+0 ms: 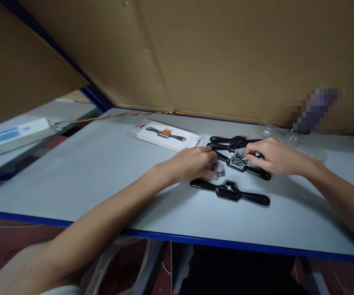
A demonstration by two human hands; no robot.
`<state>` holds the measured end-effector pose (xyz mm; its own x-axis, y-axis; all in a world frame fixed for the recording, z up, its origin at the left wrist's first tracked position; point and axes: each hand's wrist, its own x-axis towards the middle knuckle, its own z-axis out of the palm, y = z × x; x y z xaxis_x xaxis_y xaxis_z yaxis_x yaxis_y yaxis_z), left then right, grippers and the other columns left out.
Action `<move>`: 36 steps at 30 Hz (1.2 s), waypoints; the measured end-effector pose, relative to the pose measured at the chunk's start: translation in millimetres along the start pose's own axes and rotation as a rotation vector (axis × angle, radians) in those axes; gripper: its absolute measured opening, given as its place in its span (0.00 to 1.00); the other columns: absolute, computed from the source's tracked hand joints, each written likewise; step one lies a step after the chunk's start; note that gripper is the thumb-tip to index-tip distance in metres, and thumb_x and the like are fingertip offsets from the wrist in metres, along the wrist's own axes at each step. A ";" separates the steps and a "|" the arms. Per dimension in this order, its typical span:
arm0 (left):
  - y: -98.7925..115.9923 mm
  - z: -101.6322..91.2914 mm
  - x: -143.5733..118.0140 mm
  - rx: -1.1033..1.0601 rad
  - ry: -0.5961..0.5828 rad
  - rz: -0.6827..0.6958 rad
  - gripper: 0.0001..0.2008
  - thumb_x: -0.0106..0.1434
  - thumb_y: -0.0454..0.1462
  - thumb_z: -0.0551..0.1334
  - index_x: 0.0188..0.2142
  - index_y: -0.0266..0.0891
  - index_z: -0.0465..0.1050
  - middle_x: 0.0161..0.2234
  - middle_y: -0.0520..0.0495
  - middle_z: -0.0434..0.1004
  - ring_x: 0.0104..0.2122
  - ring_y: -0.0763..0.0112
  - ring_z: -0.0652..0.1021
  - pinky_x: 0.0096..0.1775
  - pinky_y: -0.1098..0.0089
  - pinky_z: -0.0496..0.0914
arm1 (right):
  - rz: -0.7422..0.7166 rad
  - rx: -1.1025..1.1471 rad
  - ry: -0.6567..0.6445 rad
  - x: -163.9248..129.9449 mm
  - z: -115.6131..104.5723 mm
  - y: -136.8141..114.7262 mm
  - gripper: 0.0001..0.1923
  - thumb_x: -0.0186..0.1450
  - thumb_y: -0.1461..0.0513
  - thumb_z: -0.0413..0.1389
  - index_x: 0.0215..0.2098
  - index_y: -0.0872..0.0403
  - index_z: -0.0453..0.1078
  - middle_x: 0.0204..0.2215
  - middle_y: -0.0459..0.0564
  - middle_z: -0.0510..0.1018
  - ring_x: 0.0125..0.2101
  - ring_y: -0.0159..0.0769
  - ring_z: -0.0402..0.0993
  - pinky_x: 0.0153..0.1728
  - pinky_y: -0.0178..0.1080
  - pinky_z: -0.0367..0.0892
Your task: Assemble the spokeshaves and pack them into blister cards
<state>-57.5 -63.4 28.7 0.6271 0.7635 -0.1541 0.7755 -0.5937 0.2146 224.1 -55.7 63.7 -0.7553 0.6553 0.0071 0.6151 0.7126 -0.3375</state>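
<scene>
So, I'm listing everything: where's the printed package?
In the head view, the printed package lies on the table, beyond the left hand, left of the rearmost black tool.

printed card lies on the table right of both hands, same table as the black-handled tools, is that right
Wrong side: the head view shows the printed card to the left, beyond the left hand. It does lie on the same table as the black-handled tools.
</scene>
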 end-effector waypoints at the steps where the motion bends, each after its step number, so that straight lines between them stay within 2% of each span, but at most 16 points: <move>1: 0.1 -1.6 -0.4 -0.012 -0.023 -0.055 0.19 0.65 0.51 0.70 0.48 0.42 0.78 0.47 0.41 0.79 0.43 0.57 0.79 0.38 0.64 0.66 | 0.027 -0.004 0.001 -1.8 -5.0 0.2 0.14 0.75 0.57 0.49 0.33 0.52 0.69 0.25 0.45 0.74 0.25 0.33 0.62 0.31 0.40 0.52; 3: -0.4 -3.6 -1.1 -0.060 -0.059 -0.108 0.19 0.63 0.50 0.71 0.46 0.41 0.77 0.48 0.41 0.78 0.44 0.57 0.78 0.40 0.64 0.67 | 0.064 -0.015 0.003 -5.1 -13.5 -0.3 0.14 0.74 0.57 0.49 0.31 0.51 0.66 0.21 0.42 0.70 0.22 0.31 0.59 0.30 0.41 0.49; 6: -5.3 -1.9 -0.8 -0.158 -0.070 -0.055 0.20 0.62 0.49 0.71 0.45 0.40 0.74 0.47 0.42 0.78 0.43 0.59 0.78 0.42 0.65 0.68 | 0.092 -0.020 0.029 -7.9 -20.8 -1.4 0.14 0.73 0.58 0.49 0.28 0.50 0.62 0.19 0.41 0.66 0.21 0.31 0.55 0.29 0.41 0.47; 10: -14.0 5.9 0.0 -0.235 0.019 0.053 0.16 0.62 0.45 0.69 0.42 0.40 0.70 0.35 0.47 0.78 0.32 0.67 0.75 0.34 0.67 0.66 | 0.118 -0.007 -0.031 -8.4 -18.6 1.0 0.15 0.72 0.59 0.50 0.26 0.50 0.60 0.19 0.41 0.66 0.21 0.31 0.55 0.29 0.42 0.48; 12: -13.4 9.4 0.8 -0.312 0.061 0.110 0.13 0.64 0.41 0.67 0.46 0.40 0.69 0.29 0.51 0.76 0.27 0.70 0.73 0.31 0.68 0.64 | 0.113 -0.004 -0.105 -7.7 -15.6 3.1 0.16 0.72 0.59 0.50 0.26 0.50 0.61 0.21 0.43 0.68 0.22 0.32 0.57 0.30 0.42 0.49; 14: -7.8 12.2 3.7 -0.413 0.116 0.169 0.15 0.67 0.40 0.64 0.51 0.39 0.70 0.28 0.53 0.76 0.26 0.72 0.73 0.30 0.69 0.65 | 0.091 -0.006 -0.131 -6.6 -14.6 5.2 0.15 0.72 0.60 0.50 0.26 0.50 0.61 0.24 0.45 0.71 0.25 0.33 0.60 0.31 0.42 0.50; 17: 5.4 17.5 14.4 -0.502 0.246 0.197 0.14 0.70 0.40 0.63 0.53 0.38 0.74 0.31 0.51 0.77 0.28 0.72 0.75 0.33 0.69 0.69 | 0.071 0.002 -0.063 -4.6 -17.7 8.7 0.15 0.71 0.61 0.50 0.26 0.50 0.61 0.27 0.47 0.72 0.28 0.35 0.62 0.32 0.42 0.53; 20: 13.9 25.7 30.2 -0.451 0.362 0.182 0.11 0.70 0.39 0.64 0.50 0.38 0.77 0.34 0.49 0.81 0.32 0.70 0.77 0.37 0.68 0.72 | 0.081 0.012 -0.005 -3.2 -21.3 13.3 0.14 0.71 0.61 0.50 0.26 0.50 0.61 0.26 0.46 0.71 0.27 0.34 0.61 0.32 0.42 0.53; 25: 8.9 33.8 44.4 -0.296 0.489 0.167 0.12 0.69 0.40 0.66 0.49 0.37 0.78 0.48 0.41 0.83 0.48 0.60 0.79 0.52 0.58 0.73 | 0.069 0.009 -0.042 -2.6 -18.4 16.4 0.13 0.71 0.59 0.50 0.27 0.50 0.62 0.26 0.46 0.73 0.27 0.35 0.63 0.32 0.42 0.52; 27: 4.6 32.2 43.9 -0.238 0.507 0.116 0.13 0.70 0.44 0.65 0.45 0.37 0.79 0.44 0.42 0.83 0.47 0.58 0.78 0.53 0.55 0.71 | 0.067 0.012 -0.053 -3.0 -17.4 13.9 0.14 0.71 0.59 0.50 0.27 0.50 0.62 0.25 0.45 0.73 0.26 0.34 0.62 0.32 0.42 0.51; 30: 0.3 28.5 42.0 -0.185 0.487 0.061 0.15 0.71 0.46 0.62 0.37 0.38 0.80 0.31 0.47 0.80 0.36 0.63 0.77 0.49 0.56 0.69 | 0.096 0.017 -0.049 -4.0 -17.4 7.7 0.15 0.72 0.59 0.50 0.26 0.50 0.61 0.21 0.43 0.70 0.23 0.33 0.60 0.30 0.41 0.50; 31: -0.3 27.7 41.8 -0.192 0.466 0.064 0.15 0.72 0.46 0.62 0.39 0.38 0.81 0.27 0.49 0.78 0.32 0.65 0.76 0.47 0.58 0.69 | 0.109 0.016 -0.042 -4.2 -17.2 5.8 0.16 0.72 0.59 0.50 0.25 0.50 0.60 0.20 0.43 0.68 0.22 0.33 0.59 0.30 0.41 0.49; 33: 0.0 27.4 42.1 -0.211 0.411 0.089 0.17 0.73 0.46 0.61 0.50 0.37 0.81 0.25 0.51 0.77 0.27 0.68 0.76 0.40 0.64 0.69 | 0.126 0.010 -0.025 -3.7 -15.3 2.9 0.16 0.73 0.58 0.49 0.26 0.50 0.60 0.19 0.42 0.67 0.21 0.32 0.58 0.29 0.42 0.48; 36: 3.3 29.0 43.7 -0.133 0.348 0.165 0.25 0.74 0.45 0.60 0.65 0.38 0.73 0.32 0.46 0.83 0.28 0.66 0.79 0.34 0.68 0.67 | 0.159 0.016 0.038 -0.3 -8.2 1.8 0.14 0.74 0.57 0.48 0.30 0.50 0.64 0.19 0.42 0.68 0.21 0.33 0.59 0.29 0.41 0.49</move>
<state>-25.4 -39.4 -5.3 0.6623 0.7150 0.2238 0.6364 -0.6945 0.3357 227.3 -52.5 70.7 -0.6397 0.7685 -0.0123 0.7221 0.5955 -0.3522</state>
